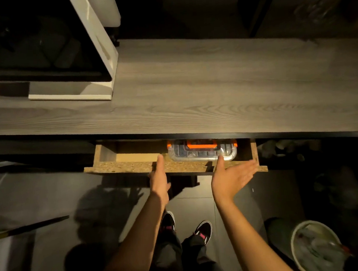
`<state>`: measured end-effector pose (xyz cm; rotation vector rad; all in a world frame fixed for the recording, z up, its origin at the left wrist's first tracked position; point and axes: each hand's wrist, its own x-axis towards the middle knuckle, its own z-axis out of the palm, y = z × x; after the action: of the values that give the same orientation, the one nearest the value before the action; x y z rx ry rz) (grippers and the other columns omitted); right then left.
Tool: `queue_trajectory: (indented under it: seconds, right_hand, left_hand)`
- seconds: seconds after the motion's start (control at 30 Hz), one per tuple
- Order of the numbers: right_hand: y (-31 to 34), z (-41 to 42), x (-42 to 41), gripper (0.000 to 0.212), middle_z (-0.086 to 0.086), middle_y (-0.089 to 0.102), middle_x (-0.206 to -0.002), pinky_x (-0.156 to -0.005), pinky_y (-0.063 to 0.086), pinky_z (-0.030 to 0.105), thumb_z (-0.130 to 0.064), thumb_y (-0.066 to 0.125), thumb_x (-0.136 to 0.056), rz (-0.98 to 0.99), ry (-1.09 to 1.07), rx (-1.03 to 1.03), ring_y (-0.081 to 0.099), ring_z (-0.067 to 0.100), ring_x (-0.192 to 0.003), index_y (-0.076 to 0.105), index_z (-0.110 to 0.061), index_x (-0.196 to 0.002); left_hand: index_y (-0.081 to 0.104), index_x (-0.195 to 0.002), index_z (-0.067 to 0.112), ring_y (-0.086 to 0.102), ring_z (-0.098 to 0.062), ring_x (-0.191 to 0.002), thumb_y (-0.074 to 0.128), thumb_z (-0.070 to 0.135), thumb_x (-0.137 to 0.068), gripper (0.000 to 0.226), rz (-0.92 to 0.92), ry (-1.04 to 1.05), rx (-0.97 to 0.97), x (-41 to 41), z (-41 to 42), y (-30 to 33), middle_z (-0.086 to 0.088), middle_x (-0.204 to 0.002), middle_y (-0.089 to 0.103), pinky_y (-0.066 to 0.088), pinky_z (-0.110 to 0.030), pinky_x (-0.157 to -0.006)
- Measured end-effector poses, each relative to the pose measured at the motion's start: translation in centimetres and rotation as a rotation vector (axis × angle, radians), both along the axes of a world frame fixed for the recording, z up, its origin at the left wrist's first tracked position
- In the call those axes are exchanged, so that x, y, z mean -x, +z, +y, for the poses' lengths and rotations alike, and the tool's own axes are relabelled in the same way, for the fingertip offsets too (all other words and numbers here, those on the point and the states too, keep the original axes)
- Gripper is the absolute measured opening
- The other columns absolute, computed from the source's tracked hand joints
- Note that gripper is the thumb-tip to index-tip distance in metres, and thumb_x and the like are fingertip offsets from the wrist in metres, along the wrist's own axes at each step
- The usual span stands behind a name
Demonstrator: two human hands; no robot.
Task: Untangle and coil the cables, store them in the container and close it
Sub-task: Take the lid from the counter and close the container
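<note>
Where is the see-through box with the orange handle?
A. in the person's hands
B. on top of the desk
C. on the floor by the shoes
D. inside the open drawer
D: the clear box sits inside the open drawer under the desk edge, with both open hands, left hand and right hand, reaching toward it.

Both arms reach forward, hands open.
Left hand (159, 179) edge-on, fingers straight; right hand (229, 175) palm up, fingers spread flat.
</note>
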<state>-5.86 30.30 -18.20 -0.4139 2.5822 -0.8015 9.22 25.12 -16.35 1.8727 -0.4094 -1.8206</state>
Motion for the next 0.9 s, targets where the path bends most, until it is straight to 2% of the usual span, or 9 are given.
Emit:
queue_trajectory:
  seconds: [0.1,0.17,0.3,0.4,0.43,0.5,0.6,0.77,0.9]
  right_hand:
    - [0.7,-1.1,-0.3,0.113,0.022,0.013,-0.164,-0.121,0.019,0.040,-0.044,0.068,-0.091,-0.424,-0.274,0.203,0.020,0.037,-0.149,-0.017,-0.002,-0.154]
    - [1.0,-2.9,0.3,0.124,0.019,0.021,-0.162,-0.116,0.029,0.040,-0.046,0.073,-0.086,-0.601,-0.390,0.263,0.032,0.037,-0.145,-0.024,-0.008,-0.153]
    - [1.2,-5.7,1.0,0.133,0.020,0.020,-0.162,-0.116,0.030,0.040,-0.047,0.079,-0.080,-0.632,-0.490,0.274,0.033,0.036,-0.144,-0.026,-0.009,-0.152]
    - [1.2,-7.3,1.3,0.128,0.018,0.034,-0.157,-0.115,0.033,0.036,-0.040,0.080,-0.081,-0.583,-0.587,0.360,0.041,0.032,-0.140,-0.020,-0.005,-0.153]
    - [1.1,-7.8,1.4,0.124,0.017,0.041,-0.153,-0.112,0.036,0.036,-0.039,0.081,-0.080,-0.594,-0.627,0.386,0.046,0.031,-0.136,-0.012,-0.004,-0.155]
    - [1.2,-8.7,1.4,0.107,0.015,0.053,-0.141,-0.101,0.047,0.036,-0.039,0.083,-0.077,-0.659,-0.670,0.407,0.057,0.028,-0.119,0.018,-0.003,-0.153]
    - [0.6,-9.1,1.4,0.083,0.013,0.063,-0.122,-0.094,0.053,0.038,-0.039,0.086,-0.074,-0.670,-0.671,0.367,0.062,0.026,-0.104,0.045,0.001,-0.134]
    - [0.5,-9.2,1.7,0.048,0.004,0.061,-0.092,-0.092,0.053,0.039,-0.029,0.083,-0.080,-0.672,-0.650,0.370,0.064,0.028,-0.099,0.052,-0.004,-0.108]
    - [0.6,-9.8,2.0,0.031,0.005,0.059,-0.093,-0.096,0.052,0.042,-0.020,0.076,-0.084,-0.653,-0.610,0.367,0.062,0.025,-0.095,0.048,-0.009,-0.093]
  left_hand:
    - [0.022,-0.157,0.028,0.022,-0.040,-0.147,0.051,0.065,-0.091,0.080,0.123,0.110,-0.033,1.1,-1.7,0.2,-0.012,-0.164,0.018,0.037,-0.056,-0.112]
    - [0.025,-0.156,0.029,0.022,-0.041,-0.147,0.056,0.066,-0.088,0.084,0.133,0.124,-0.052,1.5,-2.2,0.1,-0.013,-0.163,0.019,0.044,-0.055,-0.107]
    - [0.023,-0.156,0.030,0.019,-0.043,-0.148,0.059,0.066,-0.086,0.087,0.234,0.154,-0.076,1.7,-4.3,-0.3,-0.013,-0.164,0.016,0.048,-0.053,-0.104]
    - [0.019,-0.158,0.030,0.015,-0.045,-0.149,0.059,0.063,-0.087,0.088,0.290,0.187,-0.095,1.9,-6.8,0.3,-0.012,-0.166,0.008,0.047,-0.052,-0.106]
    - [0.020,-0.158,0.030,0.016,-0.045,-0.149,0.060,0.062,-0.087,0.087,0.305,0.205,-0.102,2.0,-7.3,0.0,-0.012,-0.166,0.009,0.047,-0.052,-0.106]
    - [0.025,-0.156,0.028,0.025,-0.044,-0.146,0.066,0.058,-0.086,0.087,0.287,0.246,-0.120,2.4,-7.9,-0.6,-0.013,-0.163,0.020,0.050,-0.052,-0.099]
    - [0.034,-0.150,0.023,0.041,-0.042,-0.136,0.076,0.052,-0.080,0.086,0.163,0.334,-0.145,3.1,-8.0,-1.5,-0.013,-0.153,0.036,0.060,-0.048,-0.077]
    - [0.041,-0.143,0.014,0.055,-0.035,-0.119,0.074,0.046,-0.084,0.074,0.074,0.349,-0.124,3.8,-8.1,-1.9,-0.012,-0.142,0.047,0.060,-0.050,-0.083]
    - [0.044,-0.138,0.010,0.058,-0.038,-0.120,0.067,0.030,-0.095,0.053,0.114,0.353,-0.070,3.9,-8.8,-1.8,-0.014,-0.137,0.053,0.060,-0.040,-0.083]
